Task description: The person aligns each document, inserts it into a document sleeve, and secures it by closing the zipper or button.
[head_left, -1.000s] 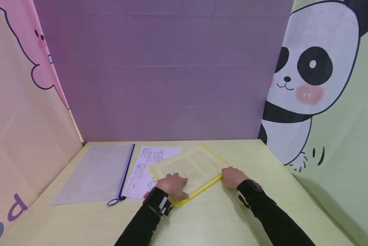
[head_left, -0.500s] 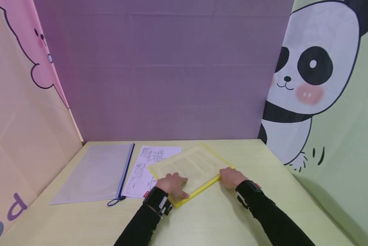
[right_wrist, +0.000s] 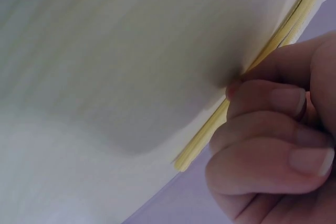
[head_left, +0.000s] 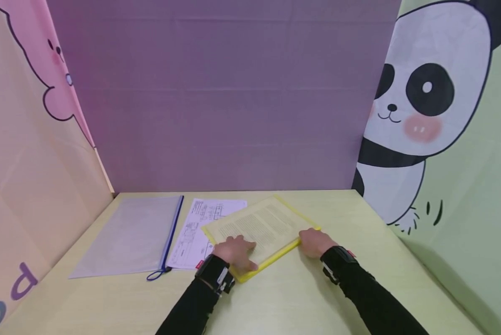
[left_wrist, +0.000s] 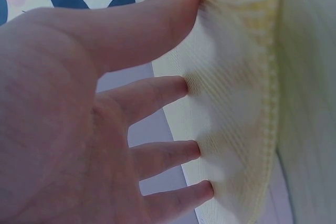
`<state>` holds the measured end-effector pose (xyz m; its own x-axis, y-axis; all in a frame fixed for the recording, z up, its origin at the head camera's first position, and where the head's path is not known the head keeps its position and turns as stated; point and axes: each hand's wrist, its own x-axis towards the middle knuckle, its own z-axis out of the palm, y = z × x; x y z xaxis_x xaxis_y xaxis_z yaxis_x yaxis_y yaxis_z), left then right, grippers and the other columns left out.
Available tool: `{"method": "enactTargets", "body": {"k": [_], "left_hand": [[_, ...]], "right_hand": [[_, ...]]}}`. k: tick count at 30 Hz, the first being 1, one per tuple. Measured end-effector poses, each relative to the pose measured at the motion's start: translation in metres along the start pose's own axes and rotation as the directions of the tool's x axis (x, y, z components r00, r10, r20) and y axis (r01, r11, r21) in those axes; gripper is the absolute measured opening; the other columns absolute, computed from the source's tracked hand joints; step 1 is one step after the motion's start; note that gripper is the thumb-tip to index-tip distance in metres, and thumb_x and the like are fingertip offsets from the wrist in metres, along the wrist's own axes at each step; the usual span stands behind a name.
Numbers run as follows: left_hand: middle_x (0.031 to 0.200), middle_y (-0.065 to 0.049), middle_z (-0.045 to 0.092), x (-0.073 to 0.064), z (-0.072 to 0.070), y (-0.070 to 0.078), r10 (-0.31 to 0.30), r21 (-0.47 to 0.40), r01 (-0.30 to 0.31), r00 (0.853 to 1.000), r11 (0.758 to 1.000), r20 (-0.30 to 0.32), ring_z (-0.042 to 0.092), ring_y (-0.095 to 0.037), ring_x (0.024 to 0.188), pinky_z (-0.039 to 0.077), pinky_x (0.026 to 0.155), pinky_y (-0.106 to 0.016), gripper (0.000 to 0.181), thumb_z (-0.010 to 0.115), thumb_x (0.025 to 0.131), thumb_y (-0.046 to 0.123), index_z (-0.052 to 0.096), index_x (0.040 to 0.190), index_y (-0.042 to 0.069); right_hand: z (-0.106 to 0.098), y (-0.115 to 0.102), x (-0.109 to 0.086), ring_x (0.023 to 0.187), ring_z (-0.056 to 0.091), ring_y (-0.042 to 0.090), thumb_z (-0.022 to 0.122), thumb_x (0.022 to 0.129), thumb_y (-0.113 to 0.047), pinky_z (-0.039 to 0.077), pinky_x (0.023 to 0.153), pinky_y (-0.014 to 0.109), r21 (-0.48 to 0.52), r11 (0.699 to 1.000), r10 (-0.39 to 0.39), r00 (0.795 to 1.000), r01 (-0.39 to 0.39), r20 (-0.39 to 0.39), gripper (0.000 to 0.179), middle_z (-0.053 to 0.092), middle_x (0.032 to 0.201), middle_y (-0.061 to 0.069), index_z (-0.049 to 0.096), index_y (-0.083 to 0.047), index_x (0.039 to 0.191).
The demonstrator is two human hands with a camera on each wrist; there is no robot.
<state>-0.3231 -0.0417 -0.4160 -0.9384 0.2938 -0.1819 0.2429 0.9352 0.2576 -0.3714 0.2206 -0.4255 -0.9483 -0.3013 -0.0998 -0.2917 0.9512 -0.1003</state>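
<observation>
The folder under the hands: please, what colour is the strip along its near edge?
The strip is bright yellow. It shows best in the head view.

The yellow slide-bar folder [head_left: 271,218] is shared by all views: forward-down from behind the fingers [left_wrist: 157,95]; closely, from both wrists.

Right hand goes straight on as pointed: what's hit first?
The yellow folder: the right hand grips its near edge, so there seems to be no gap. Depth beyond is hard to judge.

A translucent, blue-edged sleeve [head_left: 126,237] lies just left of a printed sheet [head_left: 197,228] on a pale surface [head_left: 284,307]; purple backdrop [head_left: 233,102] behind, cartoon panda [head_left: 435,135] at right.
</observation>
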Motion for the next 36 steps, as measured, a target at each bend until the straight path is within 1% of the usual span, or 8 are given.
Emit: {"method": "enactTargets", "body": {"k": [4,8,13,20,25,30,33,36], "left_hand": [[0.141,-0.007,0.055,0.0,0.0,0.0,-0.001,0.006,0.001,1.0,1.0,-0.006,0.051,-0.032,0.121,0.048,0.091,-0.056,0.069,0.077,0.084,0.054,0.058,0.146,0.031],[0.141,-0.007,0.055,-0.001,0.0,0.001,-0.002,0.005,0.002,1.0,1.0,-0.003,0.051,-0.032,0.121,0.049,0.091,-0.055,0.069,0.077,0.084,0.055,0.057,0.146,0.031],[0.142,-0.008,0.054,-0.002,-0.003,0.001,0.003,0.002,-0.003,1.0,1.0,0.001,0.05,-0.033,0.123,0.048,0.092,-0.055,0.069,0.077,0.085,0.054,0.057,0.146,0.03],[0.143,-0.008,0.054,-0.002,-0.003,0.002,0.0,-0.005,0.0,1.0,1.0,0.006,0.05,-0.033,0.123,0.048,0.093,-0.055,0.068,0.077,0.085,0.053,0.058,0.146,0.029],[0.143,-0.008,0.054,-0.003,-0.003,0.002,0.006,0.001,-0.006,1.0,1.0,0.004,0.05,-0.033,0.124,0.048,0.093,-0.055,0.068,0.077,0.085,0.053,0.057,0.146,0.029],[0.144,-0.009,0.054,-0.003,-0.002,0.002,0.005,0.013,-0.005,1.0,1.0,-0.004,0.05,-0.034,0.126,0.048,0.094,-0.055,0.069,0.076,0.086,0.055,0.057,0.147,0.029],[0.144,-0.009,0.053,-0.003,-0.002,0.003,0.001,0.037,-0.001,1.0,0.999,-0.005,0.05,-0.035,0.127,0.048,0.094,-0.056,0.069,0.074,0.086,0.057,0.057,0.147,0.03],[0.143,-0.008,0.054,-0.003,-0.001,0.003,-0.001,0.064,0.001,1.0,0.998,-0.002,0.051,-0.035,0.127,0.047,0.095,-0.058,0.068,0.073,0.086,0.059,0.057,0.147,0.03]], "right_hand": [[0.001,0.0,0.0,0.07,0.051,0.025,0.059,0.098,-0.006,0.045,0.065,0.039,-0.003,1.0,-0.002,1.0,0.002,-0.005,0.006,0.055,0.08,0.009,0.06,-0.003,0.093],[0.001,-0.004,0.0,0.072,0.051,0.025,0.059,0.098,-0.007,0.045,0.067,0.039,-0.004,1.0,-0.003,1.0,0.003,0.01,0.006,0.055,0.082,0.01,0.061,-0.003,0.096],[0.001,-0.011,0.002,0.074,0.052,0.025,0.06,0.099,-0.01,0.045,0.069,0.04,-0.012,1.0,0.014,0.999,-0.013,0.033,0.007,0.055,0.084,0.009,0.062,-0.003,0.098],[-0.001,-0.014,0.0,0.075,0.052,0.025,0.06,0.099,-0.011,0.044,0.069,0.039,-0.024,0.999,0.034,0.998,-0.033,0.05,0.008,0.055,0.085,0.01,0.062,-0.003,0.099],[-0.002,-0.013,0.0,0.075,0.052,0.025,0.059,0.099,-0.008,0.045,0.069,0.04,-0.017,1.0,0.02,0.999,-0.019,0.039,0.006,0.056,0.085,0.01,0.062,-0.003,0.097],[-0.001,-0.012,0.004,0.075,0.051,0.025,0.058,0.099,-0.006,0.045,0.07,0.04,0.003,1.0,0.026,0.999,-0.026,0.036,0.006,0.056,0.084,0.009,0.061,-0.003,0.095],[0.001,-0.01,0.008,0.075,0.051,0.025,0.057,0.098,-0.006,0.045,0.07,0.04,0.025,0.999,0.031,0.999,-0.031,0.03,0.006,0.056,0.084,0.009,0.061,-0.003,0.094],[0.002,-0.006,0.012,0.074,0.051,0.026,0.057,0.097,-0.005,0.045,0.068,0.04,0.036,0.999,0.031,0.999,-0.032,0.006,0.006,0.056,0.084,0.01,0.061,-0.004,0.092]]}}
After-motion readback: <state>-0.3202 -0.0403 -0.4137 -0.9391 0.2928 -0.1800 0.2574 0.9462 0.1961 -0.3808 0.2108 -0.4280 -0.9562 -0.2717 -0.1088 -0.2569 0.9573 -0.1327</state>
